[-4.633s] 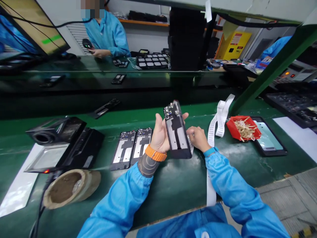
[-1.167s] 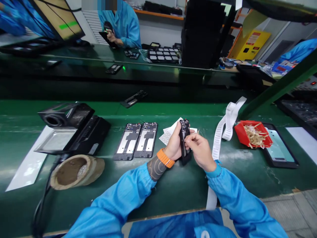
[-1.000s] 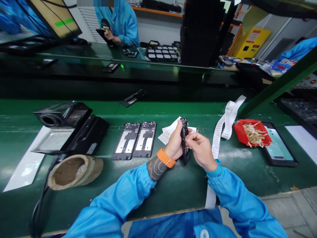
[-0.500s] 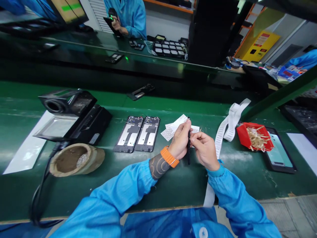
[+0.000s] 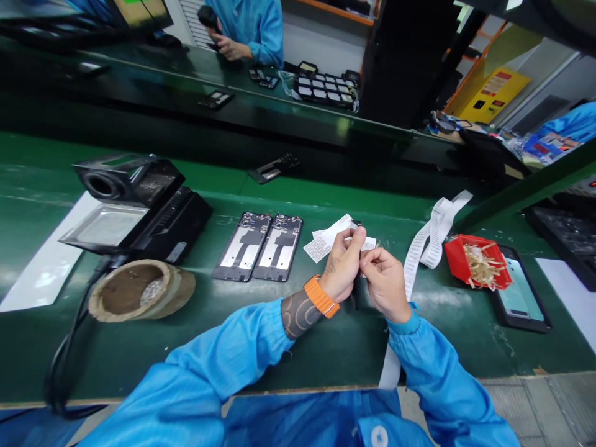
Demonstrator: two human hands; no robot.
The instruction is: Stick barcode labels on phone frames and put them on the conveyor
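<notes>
My left hand (image 5: 342,266), with an orange watch strap (image 5: 321,297) at the wrist, is closed round a thin black phone (image 5: 357,297). The phone stands nearly edge-on to me, so its faces are hidden. Fingertips of my right hand (image 5: 385,280) are pinched together at the phone's edge; whatever is between them is too small to make out. Behind my hands lie white label sheets (image 5: 321,246). Left of them, two phones with their backs off (image 5: 237,251) lie side by side, showing boards and batteries. A label strip (image 5: 419,243) curls beside my right hand.
A black soldering-station-like unit (image 5: 172,217) stands left, behind a round brown pot (image 5: 139,292). A red box of tape scraps (image 5: 479,261) sits by a phone in a dark tray (image 5: 524,298). One phone part (image 5: 274,167) lies farther back. Another person (image 5: 246,37) works across the bench.
The phone has turned and tipped slightly in my left hand, and less of its edge shows. My right fingertips stay pinched against it. Across the bench, the other person's hands have shifted.
</notes>
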